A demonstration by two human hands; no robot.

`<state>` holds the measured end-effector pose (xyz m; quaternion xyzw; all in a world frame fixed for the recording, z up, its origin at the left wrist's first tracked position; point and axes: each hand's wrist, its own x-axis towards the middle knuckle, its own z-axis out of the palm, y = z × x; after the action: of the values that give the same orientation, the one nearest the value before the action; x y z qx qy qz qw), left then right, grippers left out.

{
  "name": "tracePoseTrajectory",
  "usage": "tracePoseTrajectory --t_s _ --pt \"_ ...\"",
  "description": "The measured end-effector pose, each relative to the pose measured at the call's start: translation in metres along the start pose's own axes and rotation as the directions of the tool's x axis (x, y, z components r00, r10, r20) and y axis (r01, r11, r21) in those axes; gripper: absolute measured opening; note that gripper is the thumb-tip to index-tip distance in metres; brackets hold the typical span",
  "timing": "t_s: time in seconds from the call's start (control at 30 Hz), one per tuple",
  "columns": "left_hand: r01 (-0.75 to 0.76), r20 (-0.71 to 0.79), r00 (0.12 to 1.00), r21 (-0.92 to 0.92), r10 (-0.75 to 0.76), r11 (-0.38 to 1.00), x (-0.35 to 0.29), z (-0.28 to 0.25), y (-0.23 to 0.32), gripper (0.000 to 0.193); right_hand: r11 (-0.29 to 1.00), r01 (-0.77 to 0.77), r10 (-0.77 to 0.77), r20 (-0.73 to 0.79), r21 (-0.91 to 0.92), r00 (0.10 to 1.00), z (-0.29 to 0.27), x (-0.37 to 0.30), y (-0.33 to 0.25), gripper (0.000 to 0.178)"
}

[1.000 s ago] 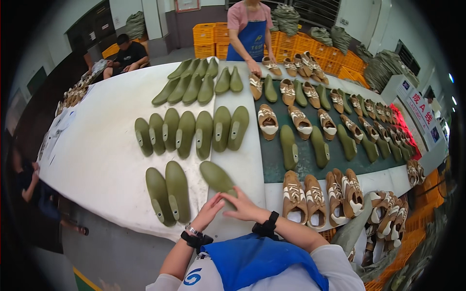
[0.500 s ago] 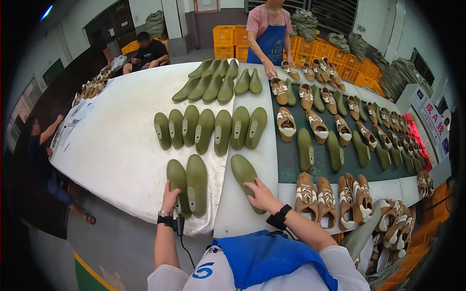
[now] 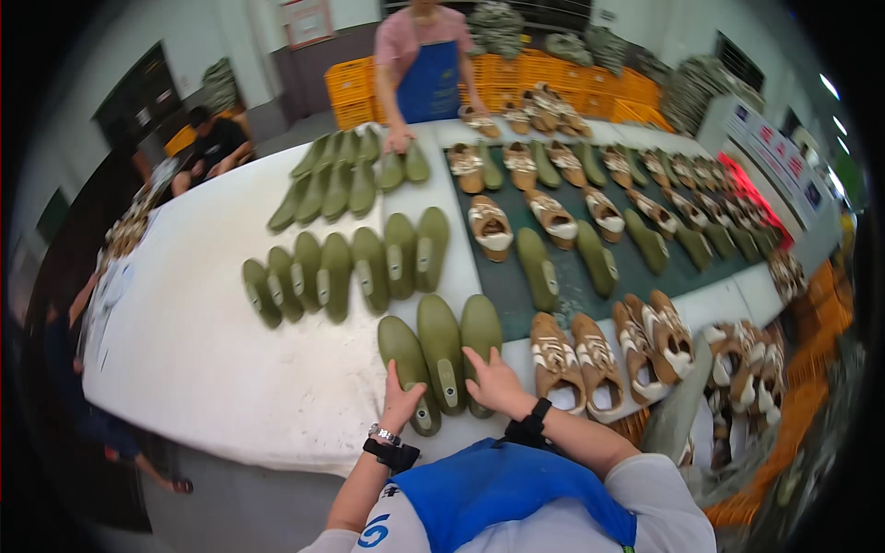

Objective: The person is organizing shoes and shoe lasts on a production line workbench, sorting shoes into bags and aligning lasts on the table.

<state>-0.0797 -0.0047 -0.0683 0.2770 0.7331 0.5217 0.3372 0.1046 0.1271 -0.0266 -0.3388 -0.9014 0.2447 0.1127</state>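
Three green shoe lasts stand side by side at the table's near edge. My left hand (image 3: 402, 404) is closed round the heel end of the left shoe last (image 3: 400, 347). On the right shoe last (image 3: 481, 324), my right hand (image 3: 498, 382) grips the heel part, fingers on top. Between them is the middle shoe last (image 3: 437, 336), close against both neighbours. Beyond lies a row of several more lasts (image 3: 335, 276), with a further group (image 3: 336, 189) behind it.
On the right, a dark green conveyor belt (image 3: 502, 286) carries brown-and-white sneakers and lasts in rows. More sneakers (image 3: 557, 361) stand along its near white edge. Across the table, a person in a blue apron (image 3: 429, 83) reaches over lasts. Orange crates (image 3: 352, 92) stand behind.
My right hand's last, apart before, now stands beside the other two. The view has turned. The co-worker's hand has moved from a sneaker on the belt to the far pair of lasts.
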Motion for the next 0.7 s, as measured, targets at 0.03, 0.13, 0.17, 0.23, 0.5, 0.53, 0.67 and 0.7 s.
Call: tracePoseTrajectory --t_s 0.03,0.13,0.17,0.23,0.5,0.53,0.67,0.7 --pt "-0.002 0.005 1.000 0.008 0.002 1.000 0.005 0.009 0.002 0.087 1.000 -0.024 0.024 -0.005 -0.020 1.000 -0.005 -0.002 -0.001 0.062" --pt "-0.106 -0.043 0.992 0.162 0.115 0.981 0.016 0.014 0.007 0.079 0.994 -0.095 0.095 0.007 0.058 0.995 -0.014 -0.006 0.000 0.063" --pt "-0.204 -0.077 0.962 0.436 0.262 0.876 0.021 0.017 0.003 0.076 0.991 -0.111 0.112 -0.010 0.078 0.994 -0.011 -0.008 0.002 0.064" --pt "-0.413 -0.045 0.844 0.581 0.535 0.701 0.010 0.026 0.031 0.070 0.990 -0.115 0.122 -0.074 0.087 0.990 -0.001 -0.010 0.011 0.064" --pt "-0.595 0.382 0.722 0.769 0.576 0.236 -0.010 0.060 0.064 0.053 0.967 -0.144 0.170 -0.110 0.211 0.979 0.004 -0.017 0.013 0.066" --pt "-0.600 0.370 0.703 0.767 0.607 0.228 -0.008 0.063 0.063 0.049 0.968 -0.149 0.177 -0.128 0.204 0.976 0.007 -0.017 0.015 0.067" --pt "-0.576 0.351 0.734 0.776 0.582 0.259 -0.010 0.061 0.063 0.048 0.972 -0.130 0.161 -0.148 0.198 0.976 0.012 -0.015 0.014 0.067" --pt "-0.590 0.356 0.720 0.766 0.596 0.256 -0.009 0.061 0.062 0.048 0.974 -0.114 0.144 -0.149 0.195 0.978 0.016 -0.012 0.013 0.067"
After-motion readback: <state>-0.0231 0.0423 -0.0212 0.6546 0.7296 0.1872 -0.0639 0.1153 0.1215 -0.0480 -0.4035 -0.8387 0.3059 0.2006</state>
